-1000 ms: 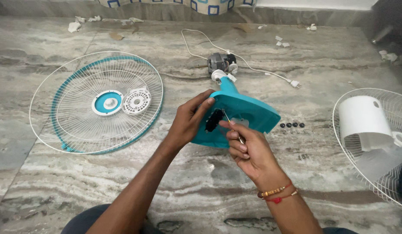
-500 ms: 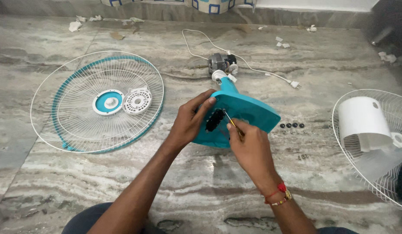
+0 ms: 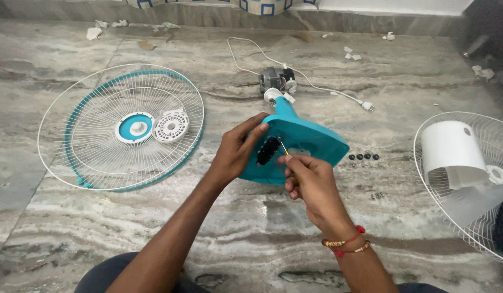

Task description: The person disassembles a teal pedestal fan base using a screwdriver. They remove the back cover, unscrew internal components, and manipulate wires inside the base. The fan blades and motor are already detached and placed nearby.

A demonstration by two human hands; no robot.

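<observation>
I'm gripping a thin screwdriver [image 3: 284, 148] in my right hand [image 3: 311, 187], tip entering the teal fan base [image 3: 305, 142] tilted on the floor; left hand [image 3: 236, 153] is clamping its edge. Rigid, light, slick plastic, I judge: hold the rim. Screw head hidden; motor [image 3: 277, 81] beyond.

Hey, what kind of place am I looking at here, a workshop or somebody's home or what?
Probably a room in a home, used as a makeshift repair spot. The work happens on a bare marble floor, with fan grilles, a loose motor and small screws spread around, and no bench in view.
</observation>
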